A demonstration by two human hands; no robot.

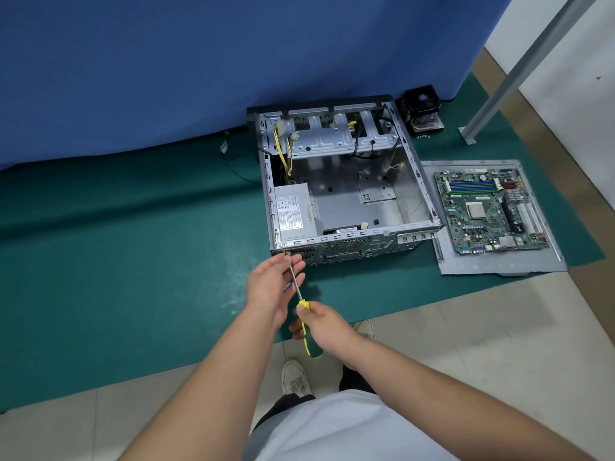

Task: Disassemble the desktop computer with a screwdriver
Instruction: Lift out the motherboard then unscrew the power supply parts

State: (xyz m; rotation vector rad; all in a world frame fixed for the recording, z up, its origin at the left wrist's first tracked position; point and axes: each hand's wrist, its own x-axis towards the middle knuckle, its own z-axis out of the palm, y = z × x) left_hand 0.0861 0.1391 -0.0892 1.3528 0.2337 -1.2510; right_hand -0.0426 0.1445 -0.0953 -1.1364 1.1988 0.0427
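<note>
The right hand (pixel 324 324) is curled round the yellow-and-black handle of one screwdriver (pixel 301 302), gripping it near the top of the handle. The left hand (pixel 274 282) is half open, its fingers loosely bent with the fingertips steadying the thin steel shaft close to the tip. The tip meets the near left corner of the open grey metal desktop computer case (pixel 346 181), at its rear panel. The two hands sit close together, one behind the other along the tool.

The case lies on its side on a dark green floor mat (pixel 133 261), in front of a blue cloth curtain (pixel 199 61). Inside it sits one silver power supply box (pixel 294 214) at the near left, with yellow wires running up to the drive cage.

To the right of the case, one green motherboard (pixel 489 211) lies on a flat grey metal side panel (pixel 499 264). One black cooler fan with a metal heatsink (pixel 422 109) stands behind the case's far right corner, with several small screws (pixel 422 137) just beside it; their number cannot be told.
</note>
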